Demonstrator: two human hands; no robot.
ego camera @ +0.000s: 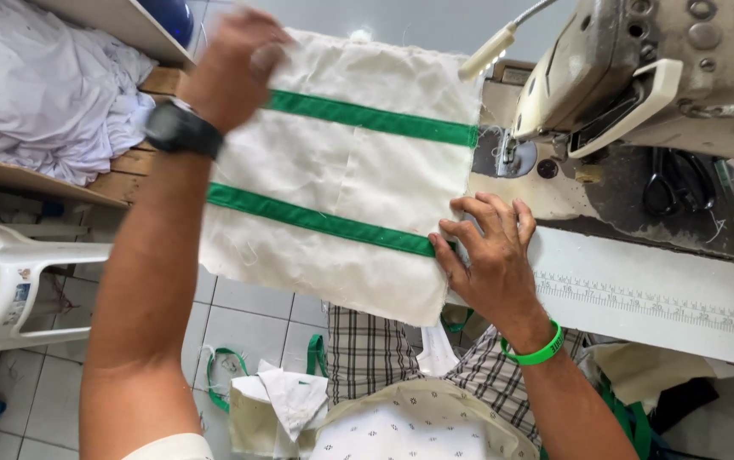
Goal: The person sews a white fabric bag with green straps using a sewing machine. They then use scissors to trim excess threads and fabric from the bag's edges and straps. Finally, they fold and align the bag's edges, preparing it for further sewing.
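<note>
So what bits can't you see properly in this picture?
Head view:
- Left hand: fingertips blurred, so its grip on the cloth panel is unclear.
- Sewing machine: cut off by the top and right edges; its needle is hidden.
- Ruler marks: too small.
- Right hand: covers the panel's edge.

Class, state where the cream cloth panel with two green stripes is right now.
In the head view the cream cloth panel lies centre frame, left of the sewing machine, gripped at its far corner by the left hand and pressed at its near right edge by the right hand.
</note>
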